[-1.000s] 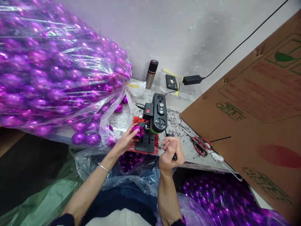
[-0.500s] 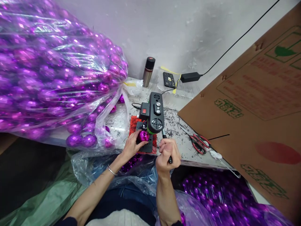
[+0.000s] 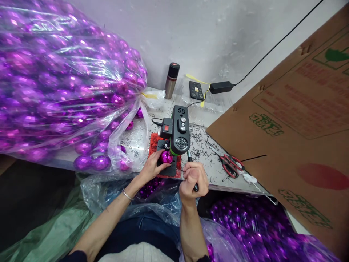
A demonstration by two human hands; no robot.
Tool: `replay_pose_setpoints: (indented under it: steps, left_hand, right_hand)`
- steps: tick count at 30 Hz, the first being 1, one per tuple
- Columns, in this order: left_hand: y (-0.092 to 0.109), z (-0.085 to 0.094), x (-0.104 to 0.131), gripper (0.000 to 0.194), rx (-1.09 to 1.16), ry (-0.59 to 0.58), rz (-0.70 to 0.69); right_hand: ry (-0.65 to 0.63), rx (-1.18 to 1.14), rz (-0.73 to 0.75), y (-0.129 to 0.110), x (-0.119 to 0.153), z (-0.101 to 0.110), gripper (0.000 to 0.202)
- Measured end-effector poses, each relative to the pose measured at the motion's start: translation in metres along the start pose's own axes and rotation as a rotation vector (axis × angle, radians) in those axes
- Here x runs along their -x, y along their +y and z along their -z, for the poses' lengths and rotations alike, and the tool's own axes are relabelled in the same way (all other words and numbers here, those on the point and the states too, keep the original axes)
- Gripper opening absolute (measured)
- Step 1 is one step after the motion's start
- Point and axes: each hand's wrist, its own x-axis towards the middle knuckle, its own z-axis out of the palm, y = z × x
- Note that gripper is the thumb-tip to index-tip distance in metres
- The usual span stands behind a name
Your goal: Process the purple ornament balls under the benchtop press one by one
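A shiny magenta ball (image 3: 166,157) sits under the head of a small black drill press (image 3: 181,127), over its dark base plate. My left hand (image 3: 153,166) grips the ball from the left between thumb and fingers. My right hand (image 3: 194,180) is wrapped round the black-ended lever (image 3: 190,157) on the press's right side. A red mat (image 3: 153,145) lies beneath the base plate. The press head hides the spot where it meets the ball.
A large clear bag of magenta balls (image 3: 68,83) fills the left. Red-handled scissors (image 3: 231,165) lie right of the press, beside a cardboard box (image 3: 294,120). Behind stand a flask (image 3: 171,80), a phone (image 3: 196,90) and a power adapter (image 3: 221,87). Black shavings litter the table (image 3: 212,174).
The whole view has shifted slightly. Both hands keep their holds on the ball and the lever, with no clear movement against the press.
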Motion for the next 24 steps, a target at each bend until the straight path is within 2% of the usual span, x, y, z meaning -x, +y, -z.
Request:
replay_pose_setpoints:
  steps: [8, 16, 24]
  left_hand:
    - [-0.004, 0.003, -0.008, 0.052, -0.054, -0.070, -0.029]
    - [-0.008, -0.027, 0.000, 0.057, -0.081, 0.079, -0.038]
    - [-0.009, -0.027, 0.001, 0.052, -0.089, 0.090, -0.072]
  right_hand:
    - [-0.005, 0.006, 0.012, 0.001, 0.000, 0.000, 0.035]
    - [-0.046, 0.036, -0.011, 0.002, 0.006, 0.005, 0.033]
    - [0.021, 0.024, 0.057, 0.020, 0.035, -0.005, 0.036]
